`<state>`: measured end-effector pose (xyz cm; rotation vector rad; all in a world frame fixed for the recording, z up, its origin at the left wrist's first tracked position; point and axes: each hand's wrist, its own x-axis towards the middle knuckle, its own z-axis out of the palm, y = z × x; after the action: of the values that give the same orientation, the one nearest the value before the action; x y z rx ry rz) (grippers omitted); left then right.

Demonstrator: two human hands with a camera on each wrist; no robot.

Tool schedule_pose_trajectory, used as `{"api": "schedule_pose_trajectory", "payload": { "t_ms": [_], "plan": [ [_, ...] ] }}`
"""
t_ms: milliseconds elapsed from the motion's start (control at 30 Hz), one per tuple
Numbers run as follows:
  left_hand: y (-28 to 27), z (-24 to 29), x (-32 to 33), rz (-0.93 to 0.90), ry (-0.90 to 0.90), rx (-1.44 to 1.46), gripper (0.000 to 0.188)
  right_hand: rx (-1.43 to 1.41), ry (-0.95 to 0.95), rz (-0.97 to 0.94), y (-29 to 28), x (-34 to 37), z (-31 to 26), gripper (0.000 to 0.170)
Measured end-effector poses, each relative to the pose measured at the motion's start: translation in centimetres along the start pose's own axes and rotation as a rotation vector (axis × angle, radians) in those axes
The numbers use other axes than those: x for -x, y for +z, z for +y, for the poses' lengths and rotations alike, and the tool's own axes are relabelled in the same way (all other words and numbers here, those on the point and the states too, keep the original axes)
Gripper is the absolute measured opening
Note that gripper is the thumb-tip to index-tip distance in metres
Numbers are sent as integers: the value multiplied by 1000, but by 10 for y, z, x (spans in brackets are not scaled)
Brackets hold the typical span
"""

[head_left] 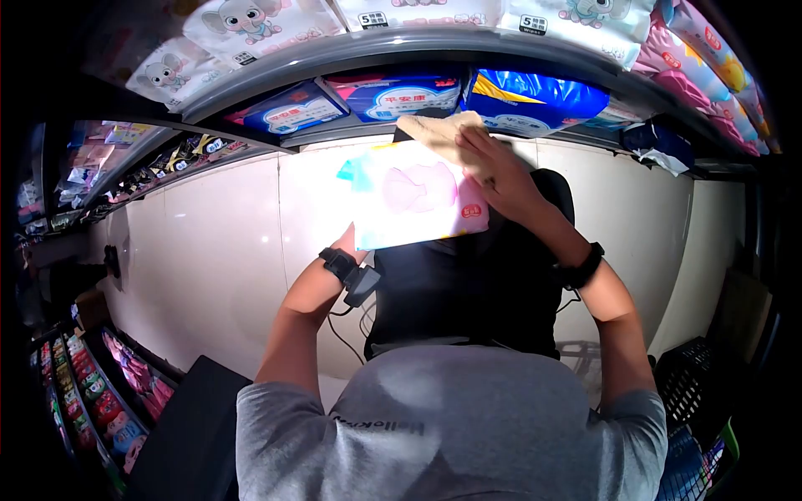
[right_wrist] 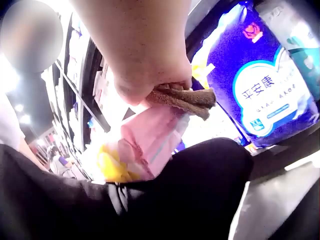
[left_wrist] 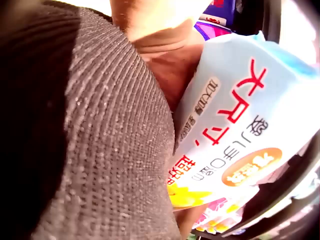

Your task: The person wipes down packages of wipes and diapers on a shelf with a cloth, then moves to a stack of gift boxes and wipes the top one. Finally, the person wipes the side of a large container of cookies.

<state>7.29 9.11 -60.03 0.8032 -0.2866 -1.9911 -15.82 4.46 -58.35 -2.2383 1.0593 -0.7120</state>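
A pack of baby wipes (head_left: 422, 200), white and pink with a blue end, is held over the person's dark-clothed lap. My left hand (left_wrist: 172, 67) grips it from behind at its left side, most of the fingers hidden by the pack. Red and black print shows on the side of the pack in the left wrist view. A folded tan cloth (head_left: 439, 138) is in my right hand (head_left: 499, 171), above the upper right corner of the pack. In the right wrist view the fingers curl round the cloth (right_wrist: 187, 101), its folded end sticking out.
Blue packs (head_left: 535, 100) stand on the low shelf ahead, below a shelf of white elephant-print packs (head_left: 418, 12). More goods (head_left: 109, 392) line the lower left, near a dark box-like shape (head_left: 192, 426). A black basket (head_left: 689, 380) stands at right.
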Motion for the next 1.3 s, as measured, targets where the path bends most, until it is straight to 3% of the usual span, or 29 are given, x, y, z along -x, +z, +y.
{"api": "schedule_pose_trajectory", "payload": {
  "t_ms": [33, 100, 133, 167, 233, 300, 367, 433, 500, 567, 633, 700, 767, 833, 900, 967, 1033, 1067, 1100, 1167, 1300],
  "plan": [
    [0, 0, -2, -7, 5, -2, 50, -59, 36, 17, 6, -12, -1, 50],
    [1, 1, -5, -13, 10, -9, 50, 231, -16, -116, 15, -37, -11, 50],
    [2, 2, -5, -13, 10, -16, 50, 216, -39, -200, 19, -46, -21, 51],
    [2, 3, -5, -12, 17, -20, 51, 107, 74, -207, 30, -53, -38, 55],
    [0, 3, 0, 2, 18, -24, 51, 154, -255, -123, 50, -57, -59, 58],
    [-2, 3, 3, 4, 11, -26, 51, 287, -491, -214, 59, -47, -80, 62],
    [-3, 4, 5, 5, 11, -26, 51, 206, -549, -291, 61, -27, -99, 62],
    [-4, 3, 7, 15, 3, -35, 51, 195, -679, -215, 64, -6, -96, 58],
    [-5, 3, 10, 14, 0, -28, 51, 69, -675, -243, 56, 7, -83, 56],
    [-7, 4, 11, 9, 8, -28, 51, 192, -700, -272, 48, 17, -66, 51],
    [-9, 9, 5, 7, 10, -22, 52, 91, -524, -286, 36, 29, -51, 46],
    [-9, 11, 6, -4, 7, -17, 52, 284, -383, -280, 18, 33, -48, 45],
    [-9, 11, 5, -13, -2, -15, 52, 206, -289, -246, 14, 29, -37, 50],
    [-7, 11, 2, -16, -5, -19, 52, 176, -92, -49, 16, 20, -25, 63],
    [-5, 9, 6, -16, 6, -31, 52, 70, -15, -84, 19, 5, -11, 65],
    [-6, 8, 2, -6, 14, -44, 52, -309, 89, 222, 34, -11, 12, 44],
    [-5, 8, 6, 7, 15, -61, 52, -561, 690, -167, 14, -33, 19, 29],
    [-5, 10, 7, 8, 19, -70, 53, -790, 805, -166, 11, -35, 25, 29],
    [-5, 10, 8, 8, 19, -79, 53, -978, 710, -133, 15, -43, 28, 28],
    [-5, 9, 11, 18, 22, -108, 53, -1167, 764, 46, 23, -33, 26, 30],
    [-7, 10, 12, 35, 22, -146, 53, -1162, 807, -74, 21, -16, 35, 44]
  ]
}}
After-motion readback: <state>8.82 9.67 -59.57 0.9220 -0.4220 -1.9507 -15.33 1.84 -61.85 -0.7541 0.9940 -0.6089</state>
